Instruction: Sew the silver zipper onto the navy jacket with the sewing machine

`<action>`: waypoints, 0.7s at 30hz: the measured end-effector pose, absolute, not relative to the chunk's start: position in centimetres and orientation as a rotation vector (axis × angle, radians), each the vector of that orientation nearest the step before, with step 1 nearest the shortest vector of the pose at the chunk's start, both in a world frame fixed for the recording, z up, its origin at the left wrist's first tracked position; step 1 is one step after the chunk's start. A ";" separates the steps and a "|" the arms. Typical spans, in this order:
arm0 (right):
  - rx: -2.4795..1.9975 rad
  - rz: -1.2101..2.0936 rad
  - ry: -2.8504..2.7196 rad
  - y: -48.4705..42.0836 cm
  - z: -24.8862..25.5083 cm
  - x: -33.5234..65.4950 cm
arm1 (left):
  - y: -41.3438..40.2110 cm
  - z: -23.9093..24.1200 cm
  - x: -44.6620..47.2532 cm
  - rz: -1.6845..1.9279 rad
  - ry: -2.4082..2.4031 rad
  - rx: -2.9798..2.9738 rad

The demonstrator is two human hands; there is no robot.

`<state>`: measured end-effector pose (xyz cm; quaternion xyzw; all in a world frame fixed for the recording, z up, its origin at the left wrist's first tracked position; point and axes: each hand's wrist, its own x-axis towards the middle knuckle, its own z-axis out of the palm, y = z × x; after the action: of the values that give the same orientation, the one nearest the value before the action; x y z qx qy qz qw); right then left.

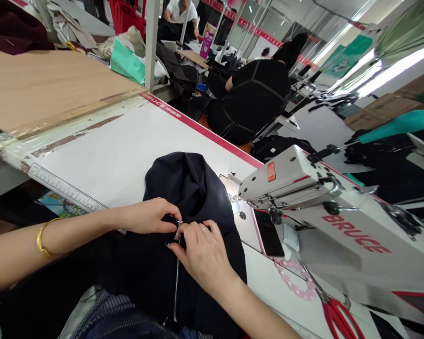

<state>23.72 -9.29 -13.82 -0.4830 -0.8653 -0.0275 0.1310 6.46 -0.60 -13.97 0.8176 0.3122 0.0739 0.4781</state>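
Observation:
A dark navy garment (212, 197) lies bunched at the front edge of the white sewing table and hangs over my lap. A silvery zipper (177, 289) runs down its middle. My left hand (153, 216), with a gold bangle on the wrist, comes in from the left and pinches the zipper's upper end near a small shiny metal piece. From the right, my right hand (201, 247), wearing a ring, has its fingers closed on the zipper at the same spot. The fingertips of both hands nearly meet and partly hide the metal piece.
A white sewing machine (314, 197) stands close on the right. Beside it lie a phone (268, 233) with a pink bead strap (297, 280) and red-handled scissors (339, 315). A ruler strip (67, 188) edges the table. Ahead, a person in black (257, 94) sits facing away.

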 end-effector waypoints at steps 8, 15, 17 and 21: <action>-1.332 -0.335 -2.374 -9.7 -15.0 23.8 | -0.9 -13.2 6.5 0.162 0.772 2.073; -1.229 -0.466 -2.285 -9.9 -15.4 24.7 | -2.9 -12.2 9.0 0.243 0.952 2.004; -1.191 -0.527 -2.230 -9.8 -15.1 24.8 | -3.6 -12.3 10.0 0.275 0.878 1.717; -1.107 -0.663 -2.129 -10.1 -13.2 25.0 | -4.4 -11.5 11.3 0.304 0.805 1.442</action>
<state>24.97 -10.14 -13.25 -0.4213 -0.8101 -0.2521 0.3205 11.26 -4.37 -11.50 0.6392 0.3569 0.1349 0.6677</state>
